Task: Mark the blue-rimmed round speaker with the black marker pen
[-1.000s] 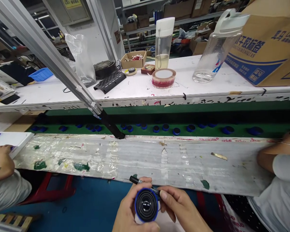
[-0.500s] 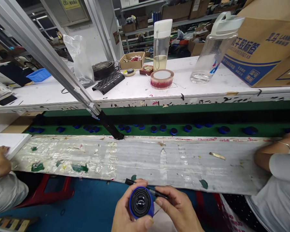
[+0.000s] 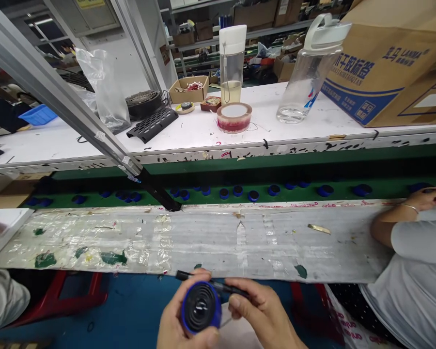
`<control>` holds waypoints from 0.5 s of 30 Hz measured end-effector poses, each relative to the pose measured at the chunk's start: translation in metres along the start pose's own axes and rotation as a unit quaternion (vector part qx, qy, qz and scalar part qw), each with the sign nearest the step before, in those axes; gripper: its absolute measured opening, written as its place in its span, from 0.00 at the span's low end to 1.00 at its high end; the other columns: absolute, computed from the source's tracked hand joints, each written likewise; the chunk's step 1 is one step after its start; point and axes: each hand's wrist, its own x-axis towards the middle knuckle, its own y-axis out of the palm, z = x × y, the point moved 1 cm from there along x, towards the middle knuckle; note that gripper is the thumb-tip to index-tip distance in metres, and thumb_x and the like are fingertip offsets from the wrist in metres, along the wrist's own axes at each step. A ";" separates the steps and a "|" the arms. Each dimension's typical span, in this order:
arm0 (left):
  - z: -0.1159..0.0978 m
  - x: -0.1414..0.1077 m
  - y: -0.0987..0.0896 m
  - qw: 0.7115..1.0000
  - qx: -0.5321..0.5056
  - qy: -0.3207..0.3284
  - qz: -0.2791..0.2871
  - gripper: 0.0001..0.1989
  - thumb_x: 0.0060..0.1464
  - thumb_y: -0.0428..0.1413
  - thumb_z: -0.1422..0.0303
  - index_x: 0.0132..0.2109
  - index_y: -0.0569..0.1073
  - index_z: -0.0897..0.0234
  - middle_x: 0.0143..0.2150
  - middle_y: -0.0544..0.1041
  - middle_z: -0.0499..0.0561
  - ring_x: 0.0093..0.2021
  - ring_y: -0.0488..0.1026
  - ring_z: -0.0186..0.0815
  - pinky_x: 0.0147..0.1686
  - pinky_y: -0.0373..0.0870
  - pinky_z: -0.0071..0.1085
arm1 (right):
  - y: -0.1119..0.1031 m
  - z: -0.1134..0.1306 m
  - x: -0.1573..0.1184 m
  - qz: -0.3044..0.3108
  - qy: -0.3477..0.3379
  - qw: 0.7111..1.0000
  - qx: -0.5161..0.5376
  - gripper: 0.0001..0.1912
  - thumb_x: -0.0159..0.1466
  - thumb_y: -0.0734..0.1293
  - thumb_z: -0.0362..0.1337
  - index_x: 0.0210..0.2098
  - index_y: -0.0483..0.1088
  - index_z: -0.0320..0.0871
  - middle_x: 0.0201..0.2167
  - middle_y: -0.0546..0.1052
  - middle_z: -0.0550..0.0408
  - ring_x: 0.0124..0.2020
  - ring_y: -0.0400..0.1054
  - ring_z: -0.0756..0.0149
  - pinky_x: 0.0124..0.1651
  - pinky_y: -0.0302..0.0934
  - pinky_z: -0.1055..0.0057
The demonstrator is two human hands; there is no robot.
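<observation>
Left hand [image 3: 181, 329] grips the round blue-rimmed black speaker [image 3: 200, 307] low at centre; right hand [image 3: 265, 315] pinches a thin black marker pen [image 3: 212, 285] just behind it — brace the rim, mark lightly.

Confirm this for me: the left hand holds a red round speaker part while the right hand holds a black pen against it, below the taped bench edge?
Not quite. In the head view the round speaker part is blue-rimmed with a black centre, not red. The rest stands: the left hand holds it, and the right hand holds the black pen against it, below the taped bench edge.
</observation>
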 end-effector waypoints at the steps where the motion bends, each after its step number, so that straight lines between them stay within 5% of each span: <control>1: -0.001 0.002 -0.005 1.000 0.002 0.009 -0.029 0.44 0.30 0.75 0.38 0.51 0.83 0.60 0.60 0.79 0.57 0.63 0.73 0.58 0.51 0.81 0.31 | -0.005 -0.002 -0.001 -0.033 0.001 0.999 -0.009 0.30 0.62 0.73 0.63 0.51 0.82 0.46 0.29 0.80 0.50 0.32 0.74 0.59 0.40 0.69 0.64; 4: -0.005 0.004 -0.012 0.998 -0.012 0.025 -0.059 0.43 0.34 0.74 0.38 0.54 0.82 0.57 0.64 0.76 0.55 0.67 0.70 0.57 0.50 0.81 0.28 | -0.017 -0.008 -0.002 -0.079 0.026 0.996 0.031 0.32 0.61 0.75 0.62 0.53 0.80 0.45 0.28 0.79 0.53 0.33 0.73 0.60 0.42 0.70 0.64; 9: 0.004 0.004 -0.006 0.999 -0.030 0.017 0.013 0.42 0.31 0.77 0.41 0.52 0.83 0.56 0.64 0.76 0.55 0.69 0.68 0.56 0.65 0.73 0.35 | -0.036 -0.029 0.024 -0.093 0.063 0.991 -0.067 0.36 0.64 0.68 0.63 0.59 0.75 0.42 0.41 0.82 0.49 0.38 0.75 0.57 0.44 0.74 0.61; 12: 0.007 0.004 -0.008 0.999 -0.031 0.010 0.008 0.42 0.30 0.77 0.42 0.52 0.83 0.56 0.65 0.76 0.55 0.70 0.67 0.55 0.62 0.75 0.31 | -0.063 -0.063 0.066 -0.158 0.056 0.970 -0.174 0.26 0.68 0.63 0.48 0.59 0.74 0.41 0.50 0.81 0.46 0.46 0.77 0.55 0.53 0.74 0.58; 15: 0.004 0.001 -0.009 1.000 -0.011 -0.014 0.000 0.42 0.30 0.76 0.41 0.52 0.83 0.56 0.66 0.75 0.56 0.70 0.67 0.56 0.54 0.79 0.28 | -0.100 -0.103 0.112 -0.210 0.078 0.930 -0.292 0.15 0.69 0.68 0.34 0.53 0.75 0.37 0.49 0.81 0.44 0.50 0.76 0.54 0.61 0.69 0.50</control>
